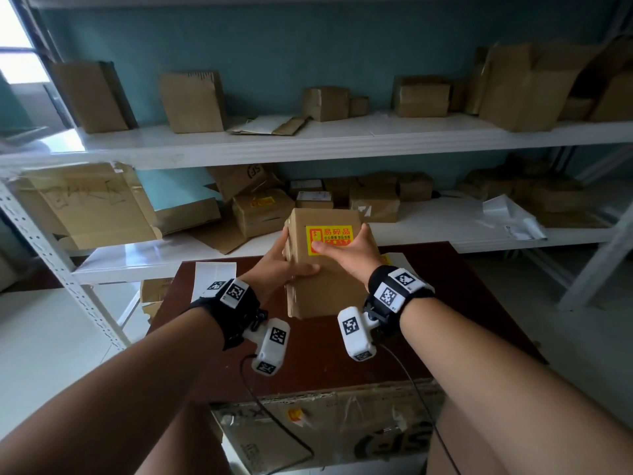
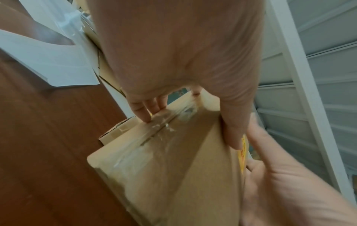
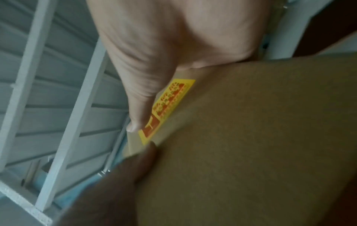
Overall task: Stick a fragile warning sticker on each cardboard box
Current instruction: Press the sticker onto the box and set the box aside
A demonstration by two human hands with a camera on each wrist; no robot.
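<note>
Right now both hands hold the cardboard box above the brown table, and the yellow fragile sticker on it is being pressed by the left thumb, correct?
Not quite: the right hand presses its thumb on the yellow fragile sticker, as the head view shows. The left hand only grips the side of the cardboard box. Both hands do hold it above the brown table.
</note>
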